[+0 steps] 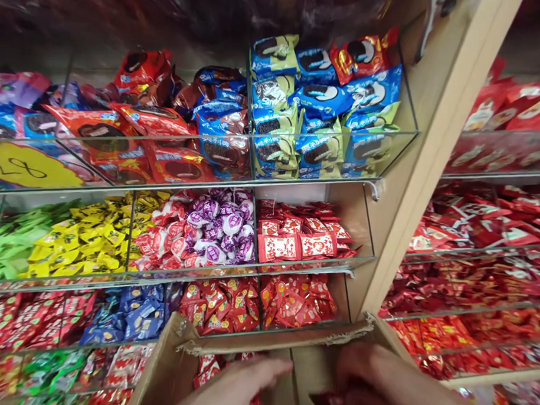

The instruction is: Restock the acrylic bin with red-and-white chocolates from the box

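Observation:
An opened cardboard box with torn flap edges stands below the shelves, and both my hands reach into it. My left hand is over the box's left half, fingers stretched out, beside red-and-white candy packets lying inside. At the right half, my right hand is blurred by motion and its fingers curl inward. A dark red candy packet shows at its fingers, partly hidden by the hand.
Glass-fronted shelves hold red candy packets, purple-and-white candies, yellow candies and biscuit packs. A wooden upright divides them from more red sweets. A yellow price sign hangs at the left.

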The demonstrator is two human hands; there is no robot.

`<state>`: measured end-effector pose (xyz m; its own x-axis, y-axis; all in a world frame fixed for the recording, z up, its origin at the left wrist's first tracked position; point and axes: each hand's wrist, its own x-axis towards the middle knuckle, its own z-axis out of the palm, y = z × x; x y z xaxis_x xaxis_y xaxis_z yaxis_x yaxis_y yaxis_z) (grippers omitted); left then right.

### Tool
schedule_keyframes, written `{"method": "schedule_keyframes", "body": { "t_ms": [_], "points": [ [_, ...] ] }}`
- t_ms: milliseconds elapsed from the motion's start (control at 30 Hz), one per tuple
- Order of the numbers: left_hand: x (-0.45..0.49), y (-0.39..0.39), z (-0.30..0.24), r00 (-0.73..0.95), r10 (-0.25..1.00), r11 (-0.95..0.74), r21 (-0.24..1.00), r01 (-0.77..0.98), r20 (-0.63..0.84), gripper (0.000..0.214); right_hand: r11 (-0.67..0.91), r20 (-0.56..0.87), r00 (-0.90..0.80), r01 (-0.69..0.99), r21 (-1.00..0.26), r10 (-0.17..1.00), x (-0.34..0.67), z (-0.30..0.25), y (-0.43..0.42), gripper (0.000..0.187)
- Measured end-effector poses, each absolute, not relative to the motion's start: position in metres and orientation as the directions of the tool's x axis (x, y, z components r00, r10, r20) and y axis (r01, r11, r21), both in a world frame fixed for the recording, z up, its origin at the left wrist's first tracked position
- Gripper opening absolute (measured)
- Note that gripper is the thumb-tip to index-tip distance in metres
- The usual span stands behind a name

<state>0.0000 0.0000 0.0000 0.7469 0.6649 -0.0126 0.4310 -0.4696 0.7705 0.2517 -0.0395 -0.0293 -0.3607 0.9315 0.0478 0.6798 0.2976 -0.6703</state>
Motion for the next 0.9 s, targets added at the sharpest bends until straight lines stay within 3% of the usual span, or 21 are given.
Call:
{"method": "schedule_keyframes", "body": {
  "t_ms": [100, 200, 300, 400, 533, 667, 767, 900],
  "points": [
    [0.025, 0.006, 0.012, 0.693, 0.721, -0.355, 0.849, 0.392, -0.018, 0.055, 0.287, 0.109, -0.335, 0.545, -0.788, 0.936, 0.248, 0.000, -0.027, 0.009],
    [0.050, 0.012, 0.019, 0.681, 0.732, -0.133, 0.979, 0.155, -0.008, 0.034, 0.255, 0.164, -0.287, 0.318, -0.913, 0.944, 0.246, 0.002, -0.017, 0.014],
    [0.059, 0.017, 0.019, 0.616, 0.787, 0.006, 1.000, 0.005, -0.008, 0.021, 0.185, 0.166, -0.191, 0.086, -0.979, 0.968, 0.241, -0.006, -0.013, 0.015],
    [0.058, 0.021, 0.016, 0.545, 0.838, 0.056, 0.996, -0.075, -0.006, 0.024, 0.152, 0.155, -0.097, -0.045, -0.987, 0.983, 0.235, -0.012, -0.013, 0.017],
    [0.054, 0.020, 0.014, 0.493, 0.870, 0.026, 0.996, -0.088, 0.021, 0.020, 0.210, 0.211, -0.024, -0.054, -0.976, 0.977, 0.228, -0.017, -0.015, 0.018],
    [0.053, 0.017, 0.011, 0.523, 0.851, -0.006, 0.996, -0.085, 0.049, 0.017, 0.247, 0.249, -0.055, -0.044, -0.968, 0.967, 0.224, -0.018, -0.018, 0.013],
    [0.051, 0.016, 0.006, 0.595, 0.804, 0.034, 0.997, -0.074, 0.016, 0.024, 0.316, 0.315, -0.030, 0.081, -0.945, 0.949, 0.223, -0.018, -0.020, 0.011],
    [0.050, 0.019, 0.004, 0.539, 0.842, 0.008, 0.998, -0.069, 0.030, 0.012, 0.456, 0.471, -0.006, 0.258, -0.851, 0.882, 0.224, -0.018, -0.023, 0.003]
  ]
}}
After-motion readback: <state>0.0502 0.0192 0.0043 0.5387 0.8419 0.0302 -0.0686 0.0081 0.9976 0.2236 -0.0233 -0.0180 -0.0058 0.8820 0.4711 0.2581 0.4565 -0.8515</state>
